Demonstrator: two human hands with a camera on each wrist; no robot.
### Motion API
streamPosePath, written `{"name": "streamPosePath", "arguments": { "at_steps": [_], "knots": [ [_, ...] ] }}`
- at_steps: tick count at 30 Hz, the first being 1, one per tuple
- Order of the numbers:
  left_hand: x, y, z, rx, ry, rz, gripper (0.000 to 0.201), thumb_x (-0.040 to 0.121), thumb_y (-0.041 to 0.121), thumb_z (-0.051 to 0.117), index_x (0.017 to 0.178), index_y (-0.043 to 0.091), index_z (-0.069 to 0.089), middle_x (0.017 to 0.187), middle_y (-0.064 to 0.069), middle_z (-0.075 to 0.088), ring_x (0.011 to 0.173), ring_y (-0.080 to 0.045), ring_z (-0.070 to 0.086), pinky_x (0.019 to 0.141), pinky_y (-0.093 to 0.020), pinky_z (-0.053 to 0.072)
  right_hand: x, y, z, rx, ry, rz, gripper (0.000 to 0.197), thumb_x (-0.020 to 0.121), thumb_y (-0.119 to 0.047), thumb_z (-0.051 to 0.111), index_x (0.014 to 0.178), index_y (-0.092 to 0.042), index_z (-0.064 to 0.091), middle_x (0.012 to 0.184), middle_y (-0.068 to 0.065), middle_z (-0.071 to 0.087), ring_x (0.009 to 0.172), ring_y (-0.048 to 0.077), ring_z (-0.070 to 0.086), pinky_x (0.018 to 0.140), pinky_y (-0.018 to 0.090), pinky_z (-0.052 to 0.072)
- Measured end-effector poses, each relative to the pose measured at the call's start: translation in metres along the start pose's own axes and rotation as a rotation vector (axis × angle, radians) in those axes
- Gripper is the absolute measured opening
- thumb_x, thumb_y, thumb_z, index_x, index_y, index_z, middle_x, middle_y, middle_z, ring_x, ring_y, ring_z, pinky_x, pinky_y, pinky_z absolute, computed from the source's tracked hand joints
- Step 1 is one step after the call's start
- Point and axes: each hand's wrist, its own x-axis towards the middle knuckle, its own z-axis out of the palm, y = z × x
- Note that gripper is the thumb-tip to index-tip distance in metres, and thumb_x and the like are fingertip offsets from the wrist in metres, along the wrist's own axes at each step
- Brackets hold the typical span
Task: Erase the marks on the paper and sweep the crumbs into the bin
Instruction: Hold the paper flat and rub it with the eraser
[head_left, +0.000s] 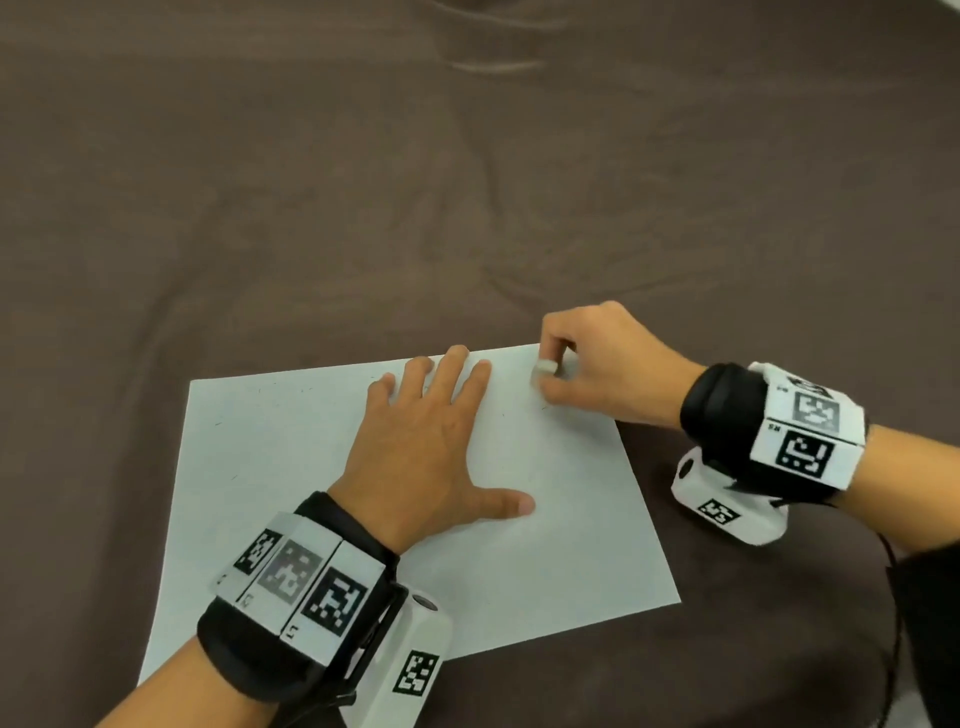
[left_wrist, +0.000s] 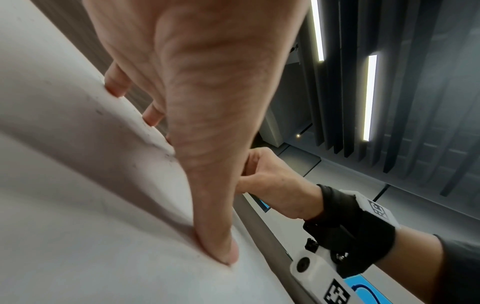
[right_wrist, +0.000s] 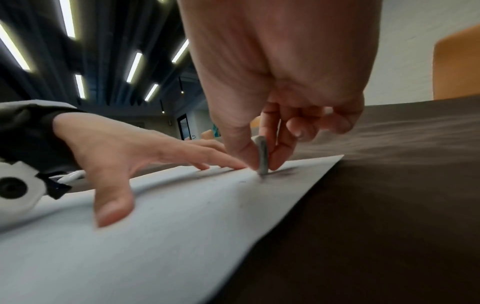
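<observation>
Right hand (head_left: 597, 364) pinching eraser (right_wrist: 262, 155) on paper (head_left: 545, 519), left hand (head_left: 431, 441) flat

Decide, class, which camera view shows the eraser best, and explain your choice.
The right wrist view: the eraser stands edge-on, pinched by the right hand, its tip on the paper. The head view shows only its white end. In the left wrist view it is hidden.

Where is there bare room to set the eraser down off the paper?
Bare brown cloth lies beyond the paper and left of it. The far right corner is crowded: right hand pinches the eraser there, left hand presses beside it.
</observation>
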Motion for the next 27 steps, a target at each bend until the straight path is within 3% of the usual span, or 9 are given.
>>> {"name": "streamPosePath", "arguments": {
  "at_steps": [2,5,6,11,15,18,22,25,27],
  "knots": [
    [0.0,-0.001,-0.001,0.005,-0.005,0.003,0.121,0.063,0.094,0.037,0.153,0.025,-0.004,0.161,0.003,-0.008,0.146,-0.027,0.007,0.117,-0.047,0.019,-0.01,-0.008,0.007,-0.033,-0.033,-0.057,0.009,0.075,-0.02,0.066,0.074,-0.015,0.059,0.072,-0.003,0.063,0.068,0.017,0.056,0.066,0.038,0.049],
    [0.0,0.0,-0.001,0.032,-0.01,0.003,0.128,0.052,0.101,0.016,0.153,0.025,-0.004,0.162,0.002,-0.007,0.146,-0.028,0.009,0.115,-0.046,0.021,-0.042,-0.03,0.023,-0.024,-0.211,-0.135,0.014,0.076,-0.027,0.068,0.078,-0.016,0.059,0.074,-0.006,0.059,0.066,0.009,0.049,0.06,0.021,0.041],
    [0.0,0.0,-0.001,0.035,-0.012,0.001,0.129,0.051,0.1,0.014,0.154,0.024,-0.005,0.162,0.001,-0.008,0.146,-0.028,0.008,0.116,-0.046,0.021,-0.046,-0.03,0.021,-0.02,-0.248,-0.125,0.015,0.076,-0.029,0.068,0.078,-0.017,0.059,0.073,-0.006,0.058,0.064,0.008,0.049,0.061,0.021,0.041],
    [0.0,0.002,-0.002,0.021,-0.026,-0.005,0.12,0.064,0.093,0.039,0.153,0.026,-0.005,0.162,0.003,-0.01,0.146,-0.028,0.005,0.117,-0.046,0.017,-0.032,0.006,0.0,-0.045,-0.022,0.012,0.011,0.077,-0.024,0.068,0.075,-0.019,0.058,0.073,-0.007,0.058,0.063,0.008,0.051,0.063,0.034,0.048],
    [-0.002,0.004,-0.002,0.029,-0.061,0.027,0.107,0.068,0.091,0.037,0.152,0.043,-0.008,0.161,-0.002,-0.014,0.146,-0.032,0.0,0.118,-0.051,0.012,-0.063,-0.012,0.016,-0.028,-0.167,-0.049,0.01,0.078,-0.026,0.067,0.077,-0.021,0.059,0.074,-0.01,0.056,0.067,0.008,0.052,0.064,0.025,0.046],
    [-0.003,0.007,-0.004,0.042,-0.116,0.041,0.098,0.073,0.087,0.037,0.15,0.049,-0.01,0.16,-0.006,-0.019,0.147,-0.038,-0.008,0.117,-0.058,0.009,-0.066,0.001,0.011,0.013,-0.086,0.03,0.01,0.077,-0.025,0.068,0.074,-0.021,0.059,0.072,-0.008,0.056,0.062,0.007,0.051,0.062,0.03,0.048],
    [-0.002,0.014,-0.012,0.043,-0.139,0.061,0.096,0.079,0.08,0.046,0.153,0.042,-0.001,0.16,-0.002,-0.024,0.147,-0.033,-0.019,0.117,-0.061,0.004,-0.064,0.018,0.007,0.072,-0.018,0.066,0.01,0.076,-0.021,0.069,0.072,-0.021,0.06,0.07,-0.006,0.059,0.062,0.009,0.053,0.062,0.032,0.05],
    [0.001,0.027,-0.016,0.001,-0.138,0.144,0.089,0.084,0.064,0.055,0.153,0.032,0.009,0.162,0.001,-0.013,0.149,-0.024,-0.01,0.118,-0.056,0.009,-0.062,0.017,0.007,0.094,-0.021,0.069,0.01,0.077,-0.017,0.069,0.072,-0.02,0.06,0.068,-0.006,0.061,0.06,0.009,0.053,0.057,0.027,0.048],
    [0.003,0.034,-0.015,-0.041,-0.156,0.147,0.088,0.084,0.062,0.057,0.152,0.035,0.009,0.162,0.003,-0.01,0.148,-0.024,-0.006,0.116,-0.06,0.011,-0.063,0.018,0.006,0.102,-0.008,0.078,0.011,0.077,-0.018,0.07,0.072,-0.021,0.06,0.069,-0.007,0.06,0.062,0.007,0.052,0.056,0.02,0.044]
  ]
}}
